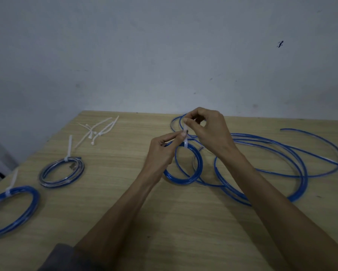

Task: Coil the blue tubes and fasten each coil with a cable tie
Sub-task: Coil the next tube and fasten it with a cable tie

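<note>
Our left hand (162, 148) pinches the cable tie (185, 136) at the top of the small blue coil (185, 165), while our right hand (207, 127) grips its tail above. The coil stands over the tabletop (144, 212), with loose tubing (281, 153) just right (two tied coils (62, 171) lie far left).

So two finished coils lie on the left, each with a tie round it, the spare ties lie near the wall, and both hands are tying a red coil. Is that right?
Not quite: the coil in the hands is blue, not red, as the head view shows. The rest holds: two tied coils lie on the left, spare ties near the wall, and the left hand and right hand pinch a white tie.
</note>
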{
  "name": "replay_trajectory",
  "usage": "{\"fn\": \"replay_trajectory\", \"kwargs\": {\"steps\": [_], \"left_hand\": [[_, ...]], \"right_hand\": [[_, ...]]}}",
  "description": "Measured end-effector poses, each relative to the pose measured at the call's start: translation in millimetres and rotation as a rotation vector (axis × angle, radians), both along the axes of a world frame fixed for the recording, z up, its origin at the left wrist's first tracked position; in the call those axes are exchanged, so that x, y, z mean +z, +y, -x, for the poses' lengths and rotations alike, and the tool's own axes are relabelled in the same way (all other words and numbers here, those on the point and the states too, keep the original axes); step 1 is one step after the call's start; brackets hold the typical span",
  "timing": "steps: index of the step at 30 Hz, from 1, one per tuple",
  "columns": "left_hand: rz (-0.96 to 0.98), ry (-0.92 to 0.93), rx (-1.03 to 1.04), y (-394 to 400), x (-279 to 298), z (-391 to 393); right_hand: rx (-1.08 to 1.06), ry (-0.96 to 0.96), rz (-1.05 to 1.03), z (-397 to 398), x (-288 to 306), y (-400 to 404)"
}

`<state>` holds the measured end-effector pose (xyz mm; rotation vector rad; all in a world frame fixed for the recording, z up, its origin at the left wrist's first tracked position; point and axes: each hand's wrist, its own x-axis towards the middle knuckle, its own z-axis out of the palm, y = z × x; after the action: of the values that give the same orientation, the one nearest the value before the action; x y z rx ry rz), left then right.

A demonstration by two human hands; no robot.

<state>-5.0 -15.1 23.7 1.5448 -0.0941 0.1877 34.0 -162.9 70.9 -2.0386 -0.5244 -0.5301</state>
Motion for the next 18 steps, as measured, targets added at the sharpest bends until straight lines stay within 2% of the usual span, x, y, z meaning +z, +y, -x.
{"fn": "replay_trajectory", "kwargs": {"steps": [5,12,15,18], "left_hand": [[0.015,0.023,-0.001,0.3,0.6,-1.0],[-0.082,-0.002,-0.055,-7.2,1.6,6.7],[-0.091,-0.005,-0.062,-8.3,0.8,8.2],[-0.016,-0.015,0.018,-1.2,3.5,1.9]], "right_hand": [[-0.028,-0.024,-0.012,0.0,-4.5,4.7],[-0.160,0.006,-0.210,-8.2,-3.3,-5.7],[-0.119,0.134,-0.301,-10.2,-7.9,-5.4],[0.032,0.287,-0.225,-8.0,-13.1,-2.5]]}}
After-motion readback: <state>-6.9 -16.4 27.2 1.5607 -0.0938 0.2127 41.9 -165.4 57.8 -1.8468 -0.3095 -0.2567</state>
